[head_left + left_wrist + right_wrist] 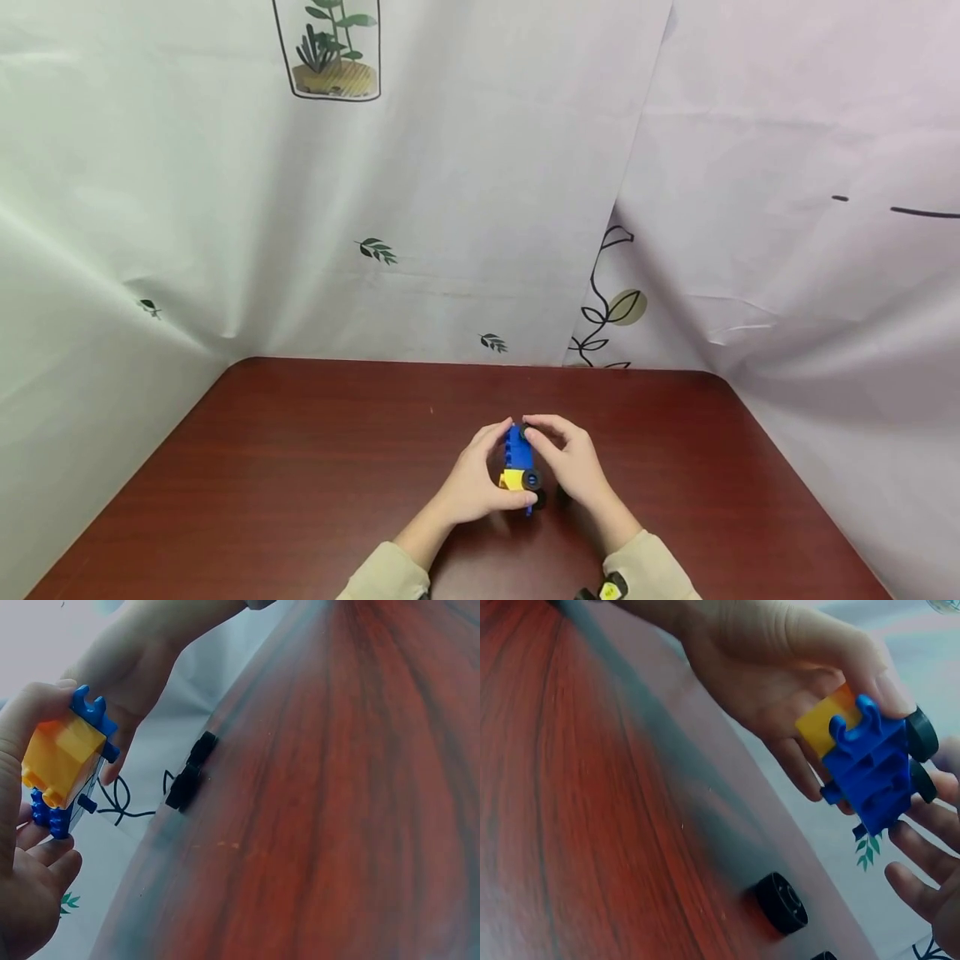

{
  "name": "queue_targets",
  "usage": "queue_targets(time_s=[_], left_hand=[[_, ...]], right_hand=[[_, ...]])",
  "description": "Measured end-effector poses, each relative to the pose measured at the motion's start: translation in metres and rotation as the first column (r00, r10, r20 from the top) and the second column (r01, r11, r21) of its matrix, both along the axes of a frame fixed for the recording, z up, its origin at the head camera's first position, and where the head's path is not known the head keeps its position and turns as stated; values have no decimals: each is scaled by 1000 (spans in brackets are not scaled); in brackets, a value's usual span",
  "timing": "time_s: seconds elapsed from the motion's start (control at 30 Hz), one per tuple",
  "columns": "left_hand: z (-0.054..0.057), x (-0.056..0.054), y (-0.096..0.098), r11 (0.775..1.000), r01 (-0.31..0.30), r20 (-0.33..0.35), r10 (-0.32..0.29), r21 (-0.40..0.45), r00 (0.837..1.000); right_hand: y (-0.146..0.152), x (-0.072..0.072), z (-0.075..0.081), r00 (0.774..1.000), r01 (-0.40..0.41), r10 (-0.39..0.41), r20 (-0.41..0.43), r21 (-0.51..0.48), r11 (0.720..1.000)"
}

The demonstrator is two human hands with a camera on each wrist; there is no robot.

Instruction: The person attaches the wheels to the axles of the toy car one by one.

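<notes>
A small toy car has a blue chassis [519,451] with a yellow block [64,754] attached. Raised above the table, it is held by my left hand [477,482], whose thumb lies across the hooked end and fingers reach along the car. My right hand [576,463] pinches a black wheel [524,432] at the far end between thumb and forefinger. In the right wrist view, black wheels [922,735] sit along one side of the chassis, and bare blue axle stubs [829,793] stick out of the other.
Two loose black wheels lie on the dark red wooden table [337,450]; the nearer wheel [781,902] stands out in the right wrist view. White cloth [465,208] printed with plants hangs behind the table and along both sides.
</notes>
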State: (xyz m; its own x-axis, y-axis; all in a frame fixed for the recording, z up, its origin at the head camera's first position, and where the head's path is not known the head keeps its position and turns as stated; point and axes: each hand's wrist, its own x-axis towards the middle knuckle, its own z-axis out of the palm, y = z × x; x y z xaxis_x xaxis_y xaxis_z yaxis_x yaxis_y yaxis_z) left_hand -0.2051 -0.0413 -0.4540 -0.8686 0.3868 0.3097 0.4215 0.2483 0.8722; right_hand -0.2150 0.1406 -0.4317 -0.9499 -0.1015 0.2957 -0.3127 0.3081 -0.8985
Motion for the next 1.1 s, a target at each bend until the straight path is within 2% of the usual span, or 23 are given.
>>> queue_targets(time_s=[0.2, 0.5, 0.67, 0.77, 0.9, 1.1], left_hand=[[1, 3, 3, 1000, 7, -26, -7, -10, 1000], [2, 4, 5, 1000, 9, -72, -9, 4, 997], [1, 5, 6, 1000, 0, -67, 1, 22, 998], [0, 4, 7, 999, -9, -57, 11, 36, 998], [-1, 4, 8, 999, -9, -56, 12, 42, 998], [-1, 5, 8, 999, 4, -22, -3, 37, 1000]], right_hand=[[-3, -1, 2, 994, 25, -8, 107, -161, 987], [-6, 1, 3, 963, 80, -17, 268, -227, 971], [-7, 1, 3, 934, 76, 31, 357, -280, 957], [-7, 1, 2, 910, 70, 79, 408, -338, 938], [-8, 2, 3, 893, 59, 126, 431, -391, 918], [-9, 2, 2, 904, 47, 140, 405, -420, 906]])
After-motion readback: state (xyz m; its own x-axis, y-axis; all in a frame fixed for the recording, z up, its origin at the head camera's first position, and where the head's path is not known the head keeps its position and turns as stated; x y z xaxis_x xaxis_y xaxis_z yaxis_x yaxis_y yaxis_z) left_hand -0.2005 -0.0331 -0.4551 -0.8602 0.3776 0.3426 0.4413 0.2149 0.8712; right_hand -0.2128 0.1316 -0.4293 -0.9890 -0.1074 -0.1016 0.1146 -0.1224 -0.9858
